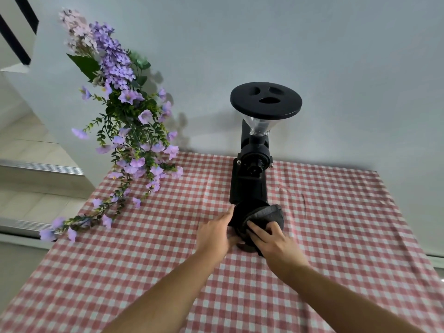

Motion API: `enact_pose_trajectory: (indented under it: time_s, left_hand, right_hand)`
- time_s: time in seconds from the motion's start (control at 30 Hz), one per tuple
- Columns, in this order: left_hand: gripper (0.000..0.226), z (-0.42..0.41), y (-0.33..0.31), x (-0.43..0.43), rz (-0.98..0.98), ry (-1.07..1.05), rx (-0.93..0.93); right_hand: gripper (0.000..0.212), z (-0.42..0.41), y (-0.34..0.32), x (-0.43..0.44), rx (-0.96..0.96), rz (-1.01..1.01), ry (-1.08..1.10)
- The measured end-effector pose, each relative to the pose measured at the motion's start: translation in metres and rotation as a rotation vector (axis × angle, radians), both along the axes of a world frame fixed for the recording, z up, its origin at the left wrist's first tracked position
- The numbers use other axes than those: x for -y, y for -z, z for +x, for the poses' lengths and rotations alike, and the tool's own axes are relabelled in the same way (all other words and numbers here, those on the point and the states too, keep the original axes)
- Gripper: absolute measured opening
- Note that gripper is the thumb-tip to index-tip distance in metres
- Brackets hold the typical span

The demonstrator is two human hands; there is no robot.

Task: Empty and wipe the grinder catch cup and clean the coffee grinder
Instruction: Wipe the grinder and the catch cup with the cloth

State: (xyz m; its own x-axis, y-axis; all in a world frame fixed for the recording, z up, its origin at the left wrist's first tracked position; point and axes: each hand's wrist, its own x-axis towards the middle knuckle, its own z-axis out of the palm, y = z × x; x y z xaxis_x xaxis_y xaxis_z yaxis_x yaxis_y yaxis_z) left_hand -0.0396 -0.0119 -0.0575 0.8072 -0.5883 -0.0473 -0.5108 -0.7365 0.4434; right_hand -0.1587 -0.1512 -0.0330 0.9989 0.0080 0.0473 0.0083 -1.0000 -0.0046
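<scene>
A black coffee grinder (251,164) with a clear hopper and a black lid (265,100) stands at the back of the table. In front of its base sits the black catch cup (242,213). My left hand (216,233) grips the cup's left side, thumb on its near edge. My right hand (270,239) presses a dark grey cloth (264,213) into the cup's top. The cup's inside is hidden by the cloth.
A red-and-white checked tablecloth (336,224) covers the table. A spray of purple artificial flowers (129,131) trails over the table's back left corner. A white wall rises just behind the grinder. Steps lie beyond the table's left edge.
</scene>
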Motion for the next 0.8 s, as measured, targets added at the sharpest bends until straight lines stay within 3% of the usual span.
enact_pose_trajectory:
  time_s: [0.17, 0.3, 0.4, 0.53, 0.7, 0.8]
  left_hand:
    - [0.091, -0.003, -0.002, 0.002, 0.010, -0.023, 0.003]
    - [0.087, -0.007, -0.003, 0.002, -0.018, -0.038, -0.032]
    - [0.085, -0.007, -0.004, 0.002, -0.009, -0.028, -0.031]
    - [0.081, -0.006, -0.002, 0.003, -0.005, -0.053, -0.015]
    - [0.083, -0.010, -0.003, 0.003, -0.007, -0.048, 0.013]
    - [0.085, -0.012, -0.004, 0.003, 0.014, -0.048, 0.040]
  right_hand:
    - [0.033, 0.004, -0.019, 0.013, -0.082, -0.044, 0.109]
    - [0.033, 0.020, -0.042, 0.020, 0.074, 0.236, 0.426]
    - [0.038, 0.038, -0.050, 0.011, 0.171, 0.337, 0.320]
    - [0.042, 0.053, -0.037, -0.002, -0.147, -0.022, -0.114]
    - [0.034, 0.054, -0.045, 0.024, -0.158, -0.264, -0.064]
    - [0.028, 0.052, -0.048, 0.021, -0.207, -0.254, 0.039]
